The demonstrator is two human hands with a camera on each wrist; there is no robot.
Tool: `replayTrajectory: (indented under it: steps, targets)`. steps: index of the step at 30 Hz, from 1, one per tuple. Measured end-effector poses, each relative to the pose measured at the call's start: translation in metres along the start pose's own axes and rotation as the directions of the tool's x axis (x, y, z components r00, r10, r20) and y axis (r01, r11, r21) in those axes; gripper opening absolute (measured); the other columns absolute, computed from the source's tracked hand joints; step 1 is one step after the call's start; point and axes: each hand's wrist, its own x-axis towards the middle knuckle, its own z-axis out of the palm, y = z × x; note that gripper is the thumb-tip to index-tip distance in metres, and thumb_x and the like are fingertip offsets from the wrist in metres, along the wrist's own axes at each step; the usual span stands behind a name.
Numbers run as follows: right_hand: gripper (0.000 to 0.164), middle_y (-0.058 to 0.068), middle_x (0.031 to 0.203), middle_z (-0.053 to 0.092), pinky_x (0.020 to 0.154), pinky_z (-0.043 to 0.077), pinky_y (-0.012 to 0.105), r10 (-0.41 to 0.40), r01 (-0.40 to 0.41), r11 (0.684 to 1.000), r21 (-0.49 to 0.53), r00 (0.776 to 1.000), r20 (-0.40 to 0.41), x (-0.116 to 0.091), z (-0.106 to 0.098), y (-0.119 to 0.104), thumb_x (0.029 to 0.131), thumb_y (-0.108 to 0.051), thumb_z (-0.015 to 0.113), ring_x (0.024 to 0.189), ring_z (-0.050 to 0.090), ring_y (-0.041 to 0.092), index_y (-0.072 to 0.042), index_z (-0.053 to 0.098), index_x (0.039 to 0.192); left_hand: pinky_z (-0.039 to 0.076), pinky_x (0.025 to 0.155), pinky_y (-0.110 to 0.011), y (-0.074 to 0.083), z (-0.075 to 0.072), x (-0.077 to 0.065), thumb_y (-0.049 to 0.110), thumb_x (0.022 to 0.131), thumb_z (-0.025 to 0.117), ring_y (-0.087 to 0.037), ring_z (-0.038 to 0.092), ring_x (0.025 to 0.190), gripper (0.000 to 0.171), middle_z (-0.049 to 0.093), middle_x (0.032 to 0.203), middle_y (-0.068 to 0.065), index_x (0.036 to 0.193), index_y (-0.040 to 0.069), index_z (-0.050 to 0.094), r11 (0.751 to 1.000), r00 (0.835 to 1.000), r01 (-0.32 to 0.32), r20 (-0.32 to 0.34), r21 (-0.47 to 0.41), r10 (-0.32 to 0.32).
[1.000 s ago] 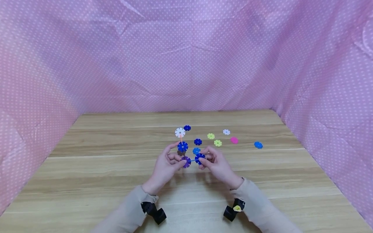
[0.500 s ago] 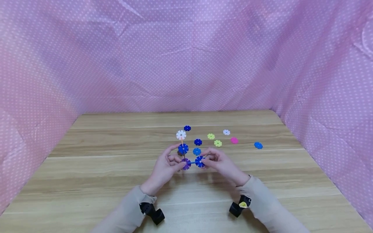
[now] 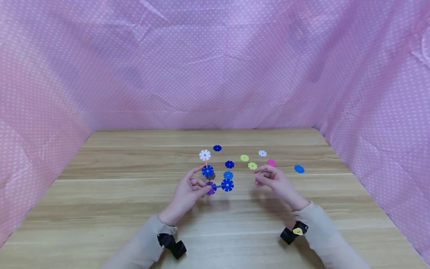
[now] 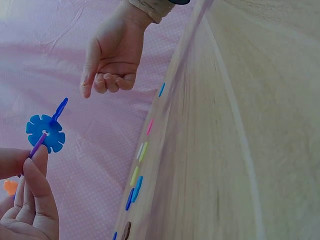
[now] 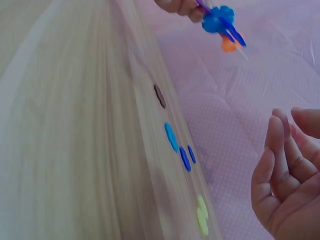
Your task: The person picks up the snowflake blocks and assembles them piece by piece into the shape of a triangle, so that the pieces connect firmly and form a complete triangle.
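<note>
My left hand (image 3: 187, 190) pinches a purple notched snowflake disc (image 3: 213, 189) between thumb and fingers. That disc belongs to a chain held up over the table. A light blue disc (image 4: 35, 131), seen edge-on from the head, links it to a dark blue disc (image 3: 227, 185) at the right end. Farther along the other side come a blue disc (image 3: 207, 171), an orange disc (image 4: 10, 187) and a white disc (image 3: 205, 154). My right hand (image 3: 278, 185) is apart from the chain, over the table to its right. Its fingers are loosely bent and nothing is in them.
Loose discs lie on the wooden table (image 3: 134, 179): a brown disc (image 3: 212, 176), a light blue disc (image 3: 228, 175), two dark blue discs (image 3: 230, 164), two yellow-green discs (image 3: 244, 158), a white disc (image 3: 262, 153), a pink disc (image 3: 271, 163) and a blue disc (image 3: 299, 169). Pink dotted cloth (image 3: 215, 74) surrounds it.
My right hand has let go of the dark blue disc at the chain's end and moved right. The left hand keeps the chain, shifted slightly left.
</note>
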Motion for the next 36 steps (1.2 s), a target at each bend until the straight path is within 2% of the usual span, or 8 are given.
replayTrajectory:
  steps: [4, 8, 16, 21, 24, 28, 31, 36]
  targets:
    - [0.028, -0.007, 0.086, 0.065, 0.078, 0.054, 0.022, 0.009, -0.009, 1.0, -0.01, 0.999, -0.039, 0.001, -0.016, 0.008, 0.095, -0.005, 0.053, 0.082, 0.064, 0.008, 0.014, 0.049, 0.115, 0.056, 0.066, -0.035, 0.0, -0.004, -0.001, -0.003, 0.082, 0.068, -0.019, 0.065, 0.071, 0.069, 0.066, 0.081, -0.007, 0.142, 0.016, 0.039, 1.0, 1.0, 0.007, -0.023, -0.002, -0.007]
    - [0.034, -0.003, 0.091, 0.066, 0.079, 0.053, 0.022, 0.053, -0.056, 0.998, -0.03, 0.993, -0.106, 0.004, -0.036, 0.017, 0.094, -0.004, 0.054, 0.082, 0.063, 0.004, 0.018, 0.045, 0.118, 0.056, 0.066, -0.033, 0.0, -0.007, -0.001, -0.002, 0.081, 0.069, -0.018, 0.065, 0.072, 0.071, 0.065, 0.082, -0.007, 0.143, 0.015, 0.037, 1.0, 0.999, 0.01, -0.038, -0.007, -0.011]
    - [0.039, 0.001, 0.096, 0.067, 0.079, 0.05, 0.018, 0.086, -0.127, 0.976, -0.177, 0.972, -0.22, 0.006, -0.075, 0.032, 0.093, -0.011, 0.057, 0.082, 0.059, -0.003, 0.014, 0.048, 0.121, 0.056, 0.067, -0.03, -0.006, -0.008, -0.003, -0.001, 0.081, 0.069, -0.013, 0.065, 0.074, 0.073, 0.065, 0.083, -0.006, 0.144, 0.013, 0.036, 1.0, 0.999, -0.015, -0.035, -0.007, 0.015]
    - [0.04, 0.029, 0.115, 0.058, 0.076, 0.045, 0.012, 0.07, -0.157, 0.941, -0.301, 0.957, -0.281, 0.006, -0.096, 0.042, 0.094, -0.013, 0.055, 0.082, 0.05, -0.013, 0.014, 0.049, 0.123, 0.055, 0.064, -0.03, -0.007, -0.007, -0.005, -0.003, 0.082, 0.068, -0.013, 0.065, 0.072, 0.072, 0.066, 0.084, -0.006, 0.144, 0.013, 0.035, 1.0, 0.999, -0.01, -0.05, 0.002, 0.01]
    - [0.044, 0.033, 0.125, 0.052, 0.077, 0.041, 0.009, 0.103, -0.222, 0.923, -0.314, 0.93, -0.353, 0.006, -0.108, 0.05, 0.095, -0.017, 0.055, 0.083, 0.046, -0.016, 0.012, 0.048, 0.127, 0.055, 0.063, -0.031, -0.007, -0.007, -0.004, -0.002, 0.082, 0.068, -0.014, 0.065, 0.072, 0.072, 0.067, 0.084, -0.007, 0.144, 0.013, 0.035, 1.0, 0.999, -0.006, -0.051, 0.008, 0.006]
    - [0.054, 0.032, 0.135, 0.045, 0.093, 0.042, 0.027, 0.189, -0.311, 0.905, -0.289, 0.904, -0.383, 0.005, -0.12, 0.057, 0.095, -0.026, 0.055, 0.108, 0.054, 0.014, 0.009, 0.041, 0.134, 0.055, 0.064, -0.032, -0.006, -0.007, -0.004, -0.001, 0.082, 0.068, -0.015, 0.065, 0.072, 0.072, 0.067, 0.084, -0.007, 0.144, 0.014, 0.035, 1.0, 0.999, 0.004, -0.051, 0.006, -0.004]
    - [0.059, 0.033, 0.138, 0.04, 0.097, 0.04, 0.042, 0.244, -0.349, 0.897, -0.271, 0.903, -0.354, 0.005, -0.125, 0.061, 0.095, -0.028, 0.054, 0.123, 0.042, 0.04, 0.01, 0.036, 0.137, 0.056, 0.065, -0.033, -0.006, -0.007, -0.005, -0.001, 0.082, 0.068, -0.017, 0.065, 0.072, 0.072, 0.067, 0.084, -0.007, 0.144, 0.016, 0.036, 1.0, 0.998, 0.007, -0.057, -0.002, -0.007]
    - [0.058, 0.035, 0.133, 0.043, 0.083, 0.045, 0.026, 0.288, -0.372, 0.88, -0.295, 0.912, -0.292, 0.005, -0.128, 0.067, 0.094, -0.021, 0.058, 0.117, 0.047, 0.04, 0.014, 0.035, 0.135, 0.056, 0.064, -0.033, -0.007, -0.007, -0.006, -0.004, 0.082, 0.067, -0.024, 0.065, 0.073, 0.07, 0.066, 0.083, -0.01, 0.143, 0.015, 0.038, 1.0, 0.999, -0.005, -0.054, -0.018, 0.004]
